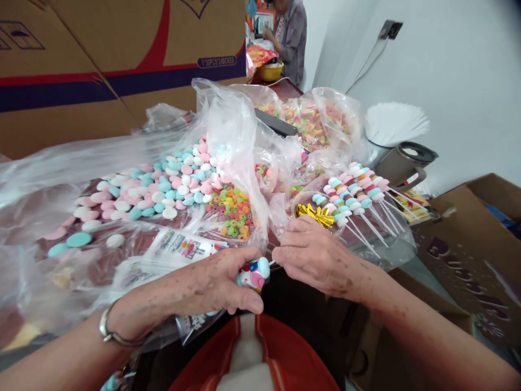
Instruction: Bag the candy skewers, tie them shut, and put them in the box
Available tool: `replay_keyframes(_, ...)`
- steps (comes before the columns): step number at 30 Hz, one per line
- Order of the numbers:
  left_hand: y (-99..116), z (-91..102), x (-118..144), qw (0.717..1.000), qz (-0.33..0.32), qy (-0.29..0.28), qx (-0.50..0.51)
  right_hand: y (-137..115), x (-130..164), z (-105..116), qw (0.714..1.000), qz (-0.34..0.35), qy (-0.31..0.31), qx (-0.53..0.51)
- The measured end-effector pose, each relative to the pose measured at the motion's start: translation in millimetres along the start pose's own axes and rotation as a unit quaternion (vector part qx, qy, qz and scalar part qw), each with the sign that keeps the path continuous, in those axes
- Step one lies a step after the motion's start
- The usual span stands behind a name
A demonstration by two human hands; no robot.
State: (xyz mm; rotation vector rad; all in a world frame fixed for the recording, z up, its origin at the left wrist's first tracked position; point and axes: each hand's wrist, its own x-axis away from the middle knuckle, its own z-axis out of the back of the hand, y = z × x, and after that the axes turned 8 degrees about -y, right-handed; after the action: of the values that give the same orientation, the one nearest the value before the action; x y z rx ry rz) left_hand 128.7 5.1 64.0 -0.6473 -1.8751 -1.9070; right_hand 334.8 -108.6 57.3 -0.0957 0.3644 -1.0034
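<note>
**Two hands on one candy skewer**

The left hand (220, 285) grasps a pink, white and blue candy-disc skewer (254, 273) above the tabletop (285, 89) edge. The right hand (313, 255) pinches its thin white stick, beside a gold foil bow (314, 214).

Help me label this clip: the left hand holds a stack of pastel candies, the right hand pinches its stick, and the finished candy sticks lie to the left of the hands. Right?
Not quite. The left hand does hold the candy stack and the right hand is at its stick, but the finished candy sticks lie to the right, beyond the right hand, as the head view shows.
</note>
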Motion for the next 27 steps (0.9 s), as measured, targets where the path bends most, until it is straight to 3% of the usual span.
replay_keyframes(11,-1,17.0,17,0.991,0.064,-0.097,0.06,8,1,21,0.998,0.018,0.041,0.033)
replay_keyframes(15,-1,19.7,20,0.993,0.061,-0.091,0.035,7,-4,27,0.997,0.026,0.036,0.059)
replay_keyframes(21,-9,23.8,21,0.996,0.028,-0.039,0.074,8,-8,25,0.998,0.022,0.017,0.049)
replay_keyframes(27,-4,16.4,22,1.0,0.022,-0.009,-0.005,7,-7,21,0.999,-0.015,0.038,0.026)
